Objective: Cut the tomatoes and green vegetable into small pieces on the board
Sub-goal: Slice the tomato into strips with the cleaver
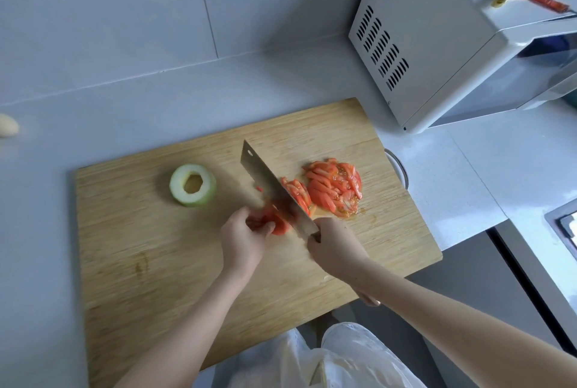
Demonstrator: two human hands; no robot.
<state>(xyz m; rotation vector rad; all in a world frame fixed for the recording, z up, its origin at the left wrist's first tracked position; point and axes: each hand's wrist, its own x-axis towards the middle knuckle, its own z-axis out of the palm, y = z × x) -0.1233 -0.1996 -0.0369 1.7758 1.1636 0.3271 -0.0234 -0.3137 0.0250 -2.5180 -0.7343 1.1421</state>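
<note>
At the center of the frame, the left hand (242,239) has its fingers (260,226) curled over 1 uncut tomato piece (280,226), pinning it to the wooden board (150,262). Just to its right, the right hand (335,251) is closed tight around the handle of a cleaver (271,184), and the handle is hidden inside the fist. The blade slants toward the upper left and meets the tomato beside the left fingertips. Right of the blade lies a pile of tomato slices (335,187). A hollow green vegetable ring (193,185) stands on the board left of the blade, apart from both hands. A white microwave (437,44) fills the upper right, with 1 red chili (544,2) on top.
</note>
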